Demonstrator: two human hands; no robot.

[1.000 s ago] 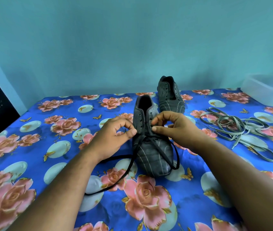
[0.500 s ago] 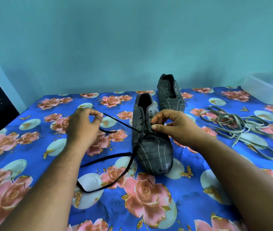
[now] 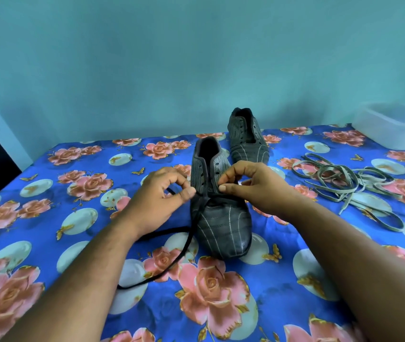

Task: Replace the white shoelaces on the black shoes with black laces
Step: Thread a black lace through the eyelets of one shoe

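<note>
The near shoe point(image 3: 217, 213) sits in the middle of the bed point(image 3: 48, 193). The other shoe point(image 3: 247, 137) stands behind it, at one o'clock. The pile of laces point(image 3: 344, 183) lies at three o'clock. The tub point(image 3: 396, 127) sits at two o'clock, behind the pile.

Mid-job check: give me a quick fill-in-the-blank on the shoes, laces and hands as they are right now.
1. The near shoe is being threaded with a ____ lace.
2. The pile of pale laces lies to the ____ of both shoes.
3. The far shoe has ____ lace in it.
4. The right hand pinches at the near shoe's ____.

Missing: black; right; no; eyelets
</note>
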